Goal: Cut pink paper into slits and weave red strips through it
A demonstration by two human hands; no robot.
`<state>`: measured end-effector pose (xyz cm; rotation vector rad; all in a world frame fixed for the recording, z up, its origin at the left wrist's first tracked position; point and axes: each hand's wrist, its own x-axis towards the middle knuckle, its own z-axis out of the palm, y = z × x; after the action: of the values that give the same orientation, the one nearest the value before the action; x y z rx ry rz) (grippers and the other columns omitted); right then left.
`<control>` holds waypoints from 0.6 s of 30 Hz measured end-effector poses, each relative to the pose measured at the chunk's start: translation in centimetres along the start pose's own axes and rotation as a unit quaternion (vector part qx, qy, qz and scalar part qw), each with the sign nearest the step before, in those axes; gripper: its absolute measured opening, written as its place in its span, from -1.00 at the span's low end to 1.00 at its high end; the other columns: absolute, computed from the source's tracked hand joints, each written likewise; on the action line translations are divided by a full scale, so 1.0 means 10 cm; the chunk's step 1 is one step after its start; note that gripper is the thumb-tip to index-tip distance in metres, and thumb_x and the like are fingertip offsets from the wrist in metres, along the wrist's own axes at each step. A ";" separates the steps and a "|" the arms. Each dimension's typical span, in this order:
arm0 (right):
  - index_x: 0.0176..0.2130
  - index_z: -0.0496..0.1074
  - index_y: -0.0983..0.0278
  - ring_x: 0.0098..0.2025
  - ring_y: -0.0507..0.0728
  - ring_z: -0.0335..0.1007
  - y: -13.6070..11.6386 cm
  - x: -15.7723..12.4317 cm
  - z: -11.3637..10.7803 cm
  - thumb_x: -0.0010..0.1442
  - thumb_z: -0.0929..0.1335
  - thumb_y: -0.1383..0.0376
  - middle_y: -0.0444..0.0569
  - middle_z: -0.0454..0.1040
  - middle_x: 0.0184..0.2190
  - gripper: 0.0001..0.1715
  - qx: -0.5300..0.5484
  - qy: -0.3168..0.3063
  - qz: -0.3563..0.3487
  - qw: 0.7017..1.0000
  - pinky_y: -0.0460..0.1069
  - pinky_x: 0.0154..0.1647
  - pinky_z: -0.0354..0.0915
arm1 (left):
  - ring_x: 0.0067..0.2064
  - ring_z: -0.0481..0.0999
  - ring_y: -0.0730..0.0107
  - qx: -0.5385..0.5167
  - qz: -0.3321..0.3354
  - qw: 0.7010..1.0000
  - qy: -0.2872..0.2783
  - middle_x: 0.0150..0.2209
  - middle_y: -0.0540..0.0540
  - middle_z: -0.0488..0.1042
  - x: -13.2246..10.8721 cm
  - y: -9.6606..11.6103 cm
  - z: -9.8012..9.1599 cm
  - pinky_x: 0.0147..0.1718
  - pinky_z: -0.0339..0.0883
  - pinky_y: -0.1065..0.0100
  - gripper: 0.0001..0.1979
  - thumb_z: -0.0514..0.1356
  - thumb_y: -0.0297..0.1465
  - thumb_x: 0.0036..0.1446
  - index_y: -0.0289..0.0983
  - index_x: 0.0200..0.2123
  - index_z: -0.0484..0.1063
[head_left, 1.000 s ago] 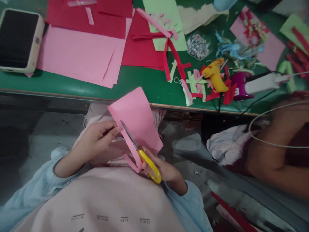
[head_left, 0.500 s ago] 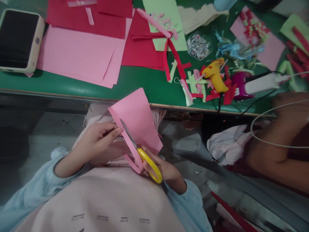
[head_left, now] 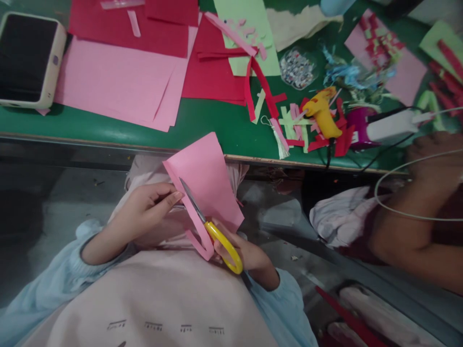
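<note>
Above my lap is a sheet of pink paper (head_left: 210, 173), its far corner close to the table edge. My left hand (head_left: 154, 202) pinches the sheet's left edge between thumb and fingers. Yellow-handled scissors (head_left: 224, 248) are in my right hand (head_left: 242, 248), whose fingers are partly hidden behind the handle and paper. The blades lie along the left side of the sheet, pointing up and left. A narrow pink strip (head_left: 199, 236) hangs from that side and curls back near the scissors' pivot.
On the green table (head_left: 119, 130) lie a phone (head_left: 27, 60), red paper (head_left: 220, 77), pink sheets (head_left: 115, 82), a yellow glue gun (head_left: 323, 115), a tub of small beads (head_left: 297, 69) and scattered strips. At the right, another person's arm (head_left: 415, 231) rests near a cable.
My hands, the scissors and the pink sheet have hardly moved. The other person's arm at the right has shifted slightly.
</note>
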<state>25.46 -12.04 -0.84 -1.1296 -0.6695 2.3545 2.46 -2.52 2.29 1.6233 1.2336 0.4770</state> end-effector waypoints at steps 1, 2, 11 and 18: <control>0.20 0.28 0.12 -0.47 -0.06 0.01 0.00 0.00 0.00 0.05 0.45 -0.22 -0.20 0.21 -0.40 -0.12 -0.003 -0.005 -0.002 1.000 -0.10 -0.44 0.11 | -0.52 0.28 0.46 -0.001 -0.001 1.000 -0.001 -0.57 0.03 0.35 0.00 0.00 0.00 -0.55 0.16 0.44 -0.70 0.11 -0.26 0.23 -0.26 -0.50 0.42; 0.16 0.32 0.13 -0.48 -0.06 -0.01 0.00 0.00 0.00 0.07 0.44 -0.23 -0.21 0.19 -0.42 -0.17 -0.006 -0.010 -0.003 1.000 -0.09 -0.44 0.09 | -0.52 0.28 0.46 -0.001 -0.001 1.000 -0.001 -0.58 0.04 0.34 0.00 0.01 0.00 -0.55 0.16 0.44 -0.70 0.11 -0.26 0.23 -0.25 -0.51 0.41; 0.02 0.34 0.18 -0.53 -0.04 -0.06 0.04 0.05 -0.04 0.17 0.34 -0.26 -0.24 0.09 -0.52 -0.31 -0.059 -0.060 -0.002 0.996 -0.06 -0.49 0.00 | -0.54 0.22 0.48 -0.013 -0.010 1.000 -0.002 -0.61 0.05 0.29 0.01 0.03 0.01 -0.58 0.11 0.44 -0.68 0.11 -0.25 0.22 -0.25 -0.55 0.38; 0.21 0.05 0.14 -0.40 -0.04 0.17 0.00 0.05 -0.08 0.28 0.34 -0.10 -0.20 0.27 -0.33 -0.29 -0.115 -0.076 -0.055 0.989 -0.08 -0.32 0.17 | -0.57 0.18 0.50 -0.027 -0.058 0.998 0.016 -0.64 0.07 0.24 0.02 -0.01 0.00 -0.60 0.07 0.44 -0.65 0.16 -0.18 0.18 -0.25 -0.56 0.38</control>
<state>25.85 -11.58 -1.58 -0.9830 -1.0525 2.3286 2.50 -2.36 2.20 1.4940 1.3191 0.4604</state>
